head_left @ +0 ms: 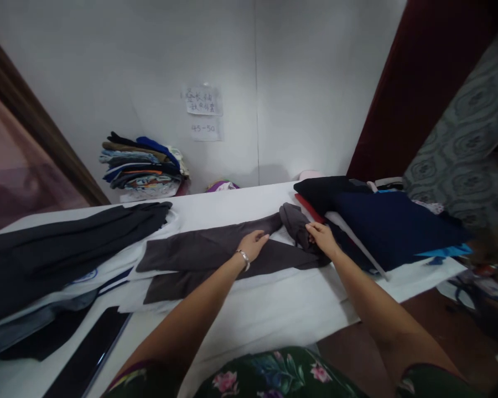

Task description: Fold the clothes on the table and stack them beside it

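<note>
Dark grey trousers (207,249) lie lengthwise across the white table, their two legs pointing left and the other end bunched up at the right. My right hand (321,236) pinches the bunched cloth at that end. My left hand (253,245), with a silver bracelet at the wrist, rests over the middle of the trousers. Its thumb and fingers are slightly apart, and no cloth shows between them.
A pile of dark garments (382,221) lies at the right, close to my right hand. More dark clothes (66,243) spread over the left side, with a black phone-like slab (91,348) in front. Folded clothes (143,166) are stacked by the wall, near paper notes (204,105).
</note>
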Action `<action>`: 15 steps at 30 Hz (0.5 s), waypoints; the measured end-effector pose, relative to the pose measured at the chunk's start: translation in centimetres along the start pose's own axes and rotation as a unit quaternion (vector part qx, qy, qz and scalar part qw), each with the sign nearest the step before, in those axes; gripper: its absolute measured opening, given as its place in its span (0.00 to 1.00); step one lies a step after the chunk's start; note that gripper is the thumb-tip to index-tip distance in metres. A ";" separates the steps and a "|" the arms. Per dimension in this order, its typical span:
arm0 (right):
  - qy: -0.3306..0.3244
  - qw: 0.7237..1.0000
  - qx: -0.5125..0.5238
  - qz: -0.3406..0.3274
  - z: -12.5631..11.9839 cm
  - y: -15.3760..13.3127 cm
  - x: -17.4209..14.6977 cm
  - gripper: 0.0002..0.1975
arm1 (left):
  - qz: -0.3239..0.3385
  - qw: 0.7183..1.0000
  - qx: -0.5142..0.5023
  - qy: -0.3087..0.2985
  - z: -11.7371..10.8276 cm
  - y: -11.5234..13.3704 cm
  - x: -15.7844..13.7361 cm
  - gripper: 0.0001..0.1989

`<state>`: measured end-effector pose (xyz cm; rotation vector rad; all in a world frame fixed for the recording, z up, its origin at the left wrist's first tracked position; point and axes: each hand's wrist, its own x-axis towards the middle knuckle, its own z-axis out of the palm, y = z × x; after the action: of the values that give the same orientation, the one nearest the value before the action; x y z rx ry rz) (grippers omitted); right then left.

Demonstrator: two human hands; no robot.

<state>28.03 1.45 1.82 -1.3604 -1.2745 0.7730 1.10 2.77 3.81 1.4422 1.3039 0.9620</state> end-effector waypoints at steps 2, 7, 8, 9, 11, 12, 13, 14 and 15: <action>-0.005 1.000 0.000 -0.010 0.2 -0.1 -0.5 0.18 | -0.070 0.988 -0.133 -0.022 3.4 0.9 0.9 0.13; -0.019 0.999 -0.004 -0.035 0.7 0.0 -2.3 0.16 | -0.117 0.965 -0.224 -0.071 8.4 1.9 2.8 0.17; -0.020 0.999 -0.007 -0.047 0.8 0.2 -2.7 0.16 | -0.121 0.961 -0.238 -0.069 8.8 1.9 3.1 0.16; -0.014 0.998 -0.015 -0.067 0.7 0.3 -3.1 0.16 | -0.123 0.959 -0.249 -0.062 9.1 1.9 3.4 0.16; 0.018 0.991 -0.042 -0.125 0.4 0.7 -3.9 0.16 | -0.118 0.956 -0.267 -0.043 9.3 1.9 4.1 0.15; 0.043 0.985 -0.055 -0.156 0.1 0.9 -4.4 0.15 | -0.110 0.955 -0.273 -0.036 9.2 2.1 4.4 0.14; 0.071 0.979 -0.066 -0.182 -0.2 1.1 -4.8 0.14 | -0.101 0.954 -0.281 -0.034 9.1 2.4 4.6 0.14; 0.098 0.972 -0.071 -0.200 -0.5 1.4 -5.1 0.13 | -0.092 0.950 -0.296 -0.036 9.0 2.8 4.9 0.14; 0.123 0.967 -0.072 -0.209 -0.9 1.7 -5.4 0.13 | -0.084 0.944 -0.316 -0.039 8.7 3.4 5.1 0.13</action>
<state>28.12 -3.72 -0.66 -1.1967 -1.3731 0.2166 10.99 6.65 4.70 0.8493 0.9182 1.0682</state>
